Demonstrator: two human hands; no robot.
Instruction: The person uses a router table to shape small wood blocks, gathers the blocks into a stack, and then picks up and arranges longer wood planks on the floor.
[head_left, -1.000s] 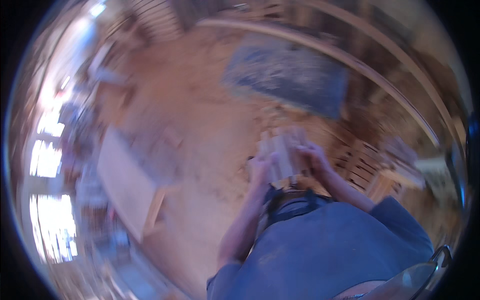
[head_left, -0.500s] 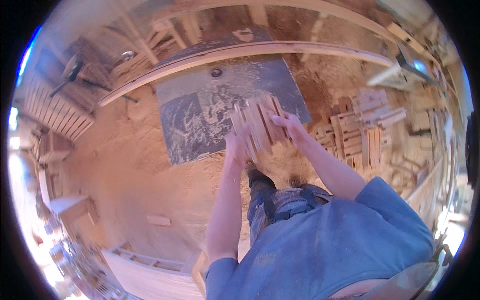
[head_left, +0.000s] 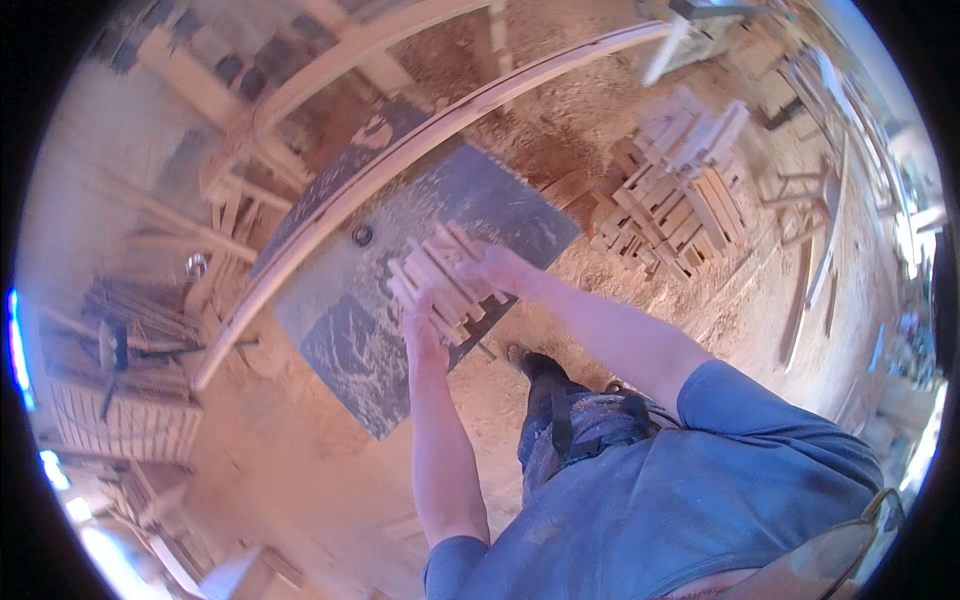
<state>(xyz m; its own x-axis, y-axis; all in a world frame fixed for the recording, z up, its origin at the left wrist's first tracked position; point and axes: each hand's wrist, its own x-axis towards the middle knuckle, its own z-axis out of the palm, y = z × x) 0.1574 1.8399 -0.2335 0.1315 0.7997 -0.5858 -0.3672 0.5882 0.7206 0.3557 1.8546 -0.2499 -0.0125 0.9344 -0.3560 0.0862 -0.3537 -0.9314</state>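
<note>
A bundle of short wooden strips is held side by side between my two hands. Closed around its near left end is my left hand. My right hand presses against the opposite side, its fingers partly hidden by the strips. Beneath the bundle lies a dark, sawdust-covered tabletop; I cannot tell whether the strips touch it. A long wooden rail runs across this tabletop, beyond my hands.
To the right, a crisscross stack of wooden strips stands on the sawdust-strewn floor. A slatted wooden piece is at the far left. Long boards lean along the right side. Timber framing stands behind the rail.
The view has turned to the right, so the tabletop and rail now appear slanted. Both hands still grip the bundle, which is now over the tabletop's middle rather than its near edge.
</note>
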